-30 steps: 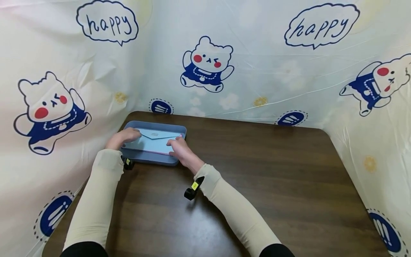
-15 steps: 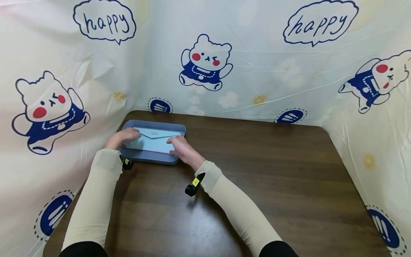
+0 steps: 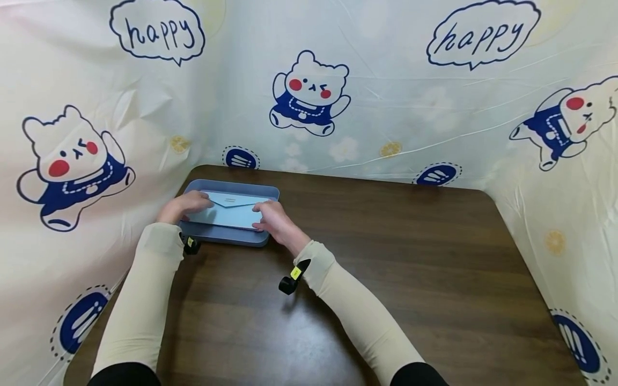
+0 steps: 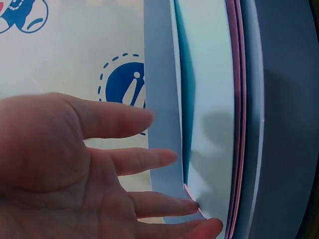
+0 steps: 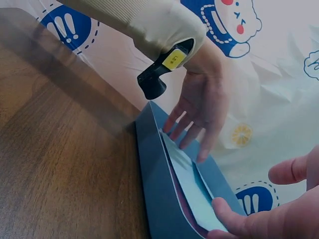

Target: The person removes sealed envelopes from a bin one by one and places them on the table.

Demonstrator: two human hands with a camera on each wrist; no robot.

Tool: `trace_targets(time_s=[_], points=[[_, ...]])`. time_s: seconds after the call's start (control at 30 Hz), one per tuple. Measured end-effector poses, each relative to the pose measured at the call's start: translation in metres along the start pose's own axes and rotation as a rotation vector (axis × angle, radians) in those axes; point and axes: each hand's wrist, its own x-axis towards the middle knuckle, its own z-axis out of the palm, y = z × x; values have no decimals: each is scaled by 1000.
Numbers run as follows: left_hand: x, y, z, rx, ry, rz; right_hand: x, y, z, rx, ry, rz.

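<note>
A light blue envelope [image 3: 227, 214] with a pointed flap lies in a blue-grey tray [image 3: 227, 234] at the table's far left. Under it, pink edges [image 4: 239, 119] show in the left wrist view, so it tops a stack of several layers. My left hand [image 3: 185, 206] is at the stack's left end, fingers extended, their tips touching or very near it. At the right end is my right hand [image 3: 277, 219], thumb and fingers spread apart against the envelope's edge. Neither hand curls round anything. The left hand also appears across the tray in the right wrist view [image 5: 204, 102].
The brown wooden table [image 3: 386, 279] extends to the right and toward me. A printed curtain [image 3: 386, 96] hangs along the back and both sides, close to the tray's left end. A black wrist camera [image 3: 292, 279] sits on the right cuff.
My right hand has shifted slightly up along the envelope's right end. The pink corner seen there earlier no longer shows in the head view. My left hand has stayed almost still.
</note>
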Motion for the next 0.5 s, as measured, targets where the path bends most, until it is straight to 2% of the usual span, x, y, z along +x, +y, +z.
trace_targets(time_s=[0.17,0.37,0.5], points=[[-3,1,4,63,16,-8,-1,-1,1,6,39,-13],[-7,5,7,61,34,-58,-1,0,0,-61,59,-39],[-7,8,8,62,42,-65,0,2,0,-149,59,-63]])
